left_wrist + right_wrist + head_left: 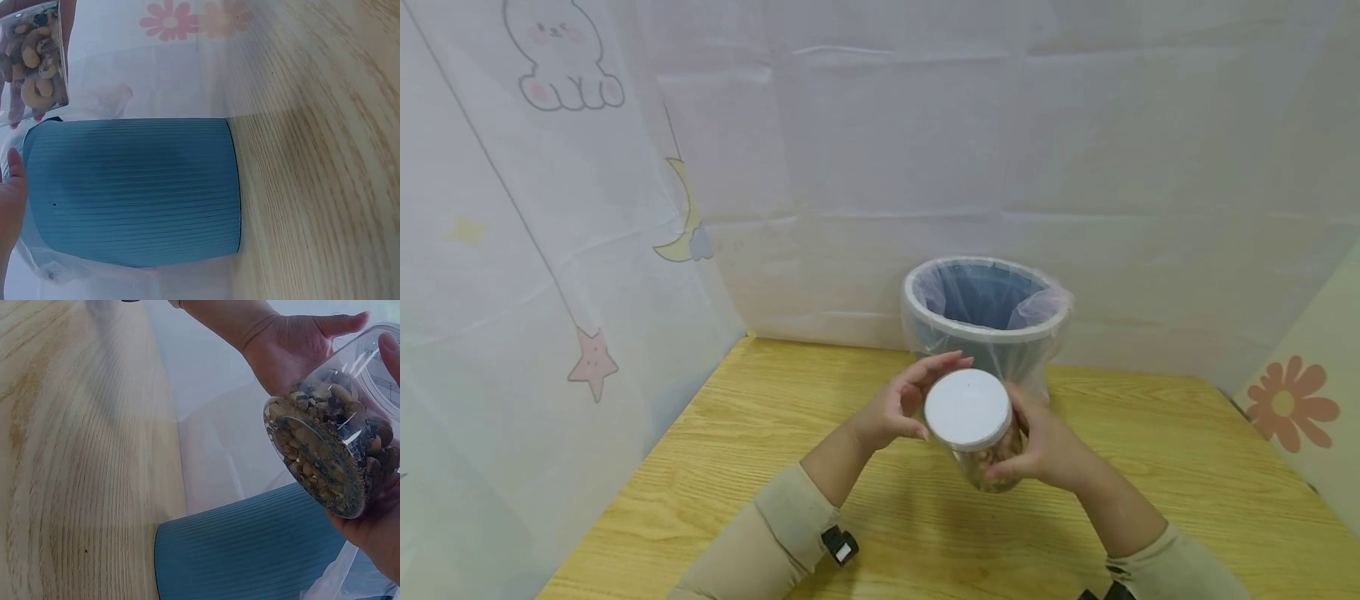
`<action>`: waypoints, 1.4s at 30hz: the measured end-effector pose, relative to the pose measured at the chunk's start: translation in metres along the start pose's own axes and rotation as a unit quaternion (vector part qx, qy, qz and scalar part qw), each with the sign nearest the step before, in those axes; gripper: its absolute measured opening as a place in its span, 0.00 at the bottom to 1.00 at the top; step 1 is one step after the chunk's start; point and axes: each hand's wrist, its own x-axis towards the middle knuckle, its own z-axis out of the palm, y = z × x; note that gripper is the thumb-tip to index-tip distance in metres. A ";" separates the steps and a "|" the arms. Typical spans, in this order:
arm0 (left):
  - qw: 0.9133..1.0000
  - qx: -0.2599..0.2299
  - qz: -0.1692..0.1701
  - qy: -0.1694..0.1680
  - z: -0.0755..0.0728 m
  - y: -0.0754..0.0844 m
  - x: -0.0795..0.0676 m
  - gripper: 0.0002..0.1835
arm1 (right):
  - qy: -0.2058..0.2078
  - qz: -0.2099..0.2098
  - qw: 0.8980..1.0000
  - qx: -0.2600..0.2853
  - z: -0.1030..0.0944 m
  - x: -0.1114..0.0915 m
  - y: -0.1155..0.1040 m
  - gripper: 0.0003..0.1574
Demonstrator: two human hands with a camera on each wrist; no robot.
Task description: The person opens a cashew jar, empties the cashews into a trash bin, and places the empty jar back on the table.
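Observation:
A clear jar (988, 468) with a white lid (968, 408) is held above the table, tilted. My right hand (1051, 442) grips it round its side. Nuts and other dried bits fill much of the jar (322, 450), seen through its base in the right wrist view. My left hand (886, 412) is beside the lid with thumb and fingers spread, apart from the jar in the head view. In the left wrist view, part of the left hand (9, 206) shows at the edge, below the jar (39, 69).
Behind the hands stands a blue ribbed bin (131, 187) with a white rim (917, 304) and a clear plastic liner (1047, 307). It rests on a wood-grain table (722, 483). Pale printed curtains (880, 150) hang at the back and sides.

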 end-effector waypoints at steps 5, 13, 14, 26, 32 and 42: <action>1.000 -0.005 0.002 -0.007 0.000 0.001 0.000 0.60 | -0.016 0.005 1.000 0.014 0.001 0.000 0.000 0.61; 1.000 -0.017 -0.004 -0.012 0.001 -0.001 0.000 0.59 | -0.030 0.006 0.999 0.021 0.000 -0.001 0.000 0.61; 1.000 -0.021 -0.004 -0.012 0.001 -0.001 0.001 0.59 | -0.032 0.007 0.999 0.023 0.000 -0.001 0.000 0.61; 0.998 -0.056 -0.010 -0.025 0.006 -0.002 0.002 0.58 | -0.038 0.005 0.999 0.035 0.001 -0.001 -0.001 0.62; 0.997 -0.067 -0.011 -0.032 0.008 -0.001 0.002 0.58 | -0.034 0.016 0.999 0.035 0.002 -0.002 0.000 0.62; 0.997 -0.062 -0.014 -0.034 0.010 -0.002 0.003 0.59 | -0.031 0.021 0.999 0.039 0.003 -0.001 0.001 0.61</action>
